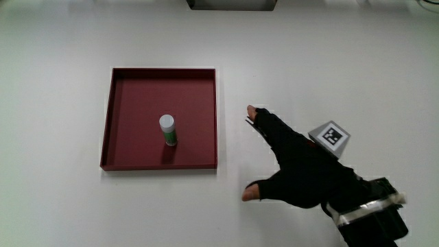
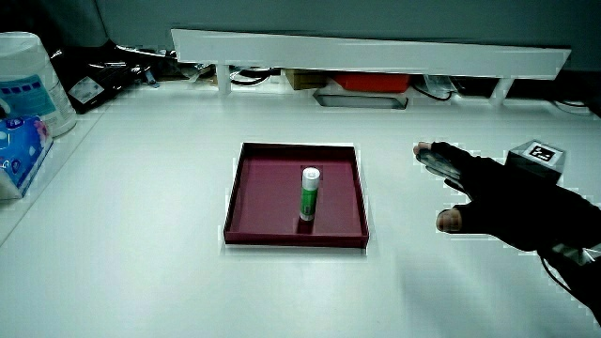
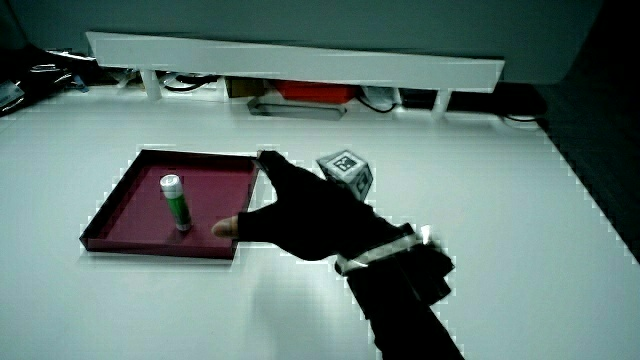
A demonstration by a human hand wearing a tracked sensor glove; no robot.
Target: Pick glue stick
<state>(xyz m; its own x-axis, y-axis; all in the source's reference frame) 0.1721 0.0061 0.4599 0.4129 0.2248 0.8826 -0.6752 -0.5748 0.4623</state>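
Black-gloved, the hand (image 1: pixel 302 168) hovers over bare white table (image 1: pixel 55 206) beside the dark red tray (image 1: pixel 108 116), fingers stretched toward it and thumb spread wide; it holds nothing. On the back of the hand sits the small patterned cube (image 1: pixel 330 137), and the forearm (image 1: pixel 370 216) leads back toward the person. Between the fingertips (image 1: pixel 252 111) and the tray's nearest wall lies a strip of open tabletop, with nothing standing in it.

Square and low-rimmed, the tray has its walls running unbroken all round. Inside it, the glue stick (image 1: pixel 167 130) stands alone near the middle, green-bodied with a white cap, well apart from every wall. It looks upright in a side view (image 2: pixel 309 192), though from above it seems to lean slightly. Nothing else shares the tray.

Farther from the person than the tray, the table stays bare up to the low partition (image 2: pixel 376 54). Under it lie a red object (image 2: pixel 371 83) and some cables. At the table's edge in a side view stand a white tub (image 2: pixel 28 75) and a blue packet (image 2: pixel 19 141), well apart from tray and hand.
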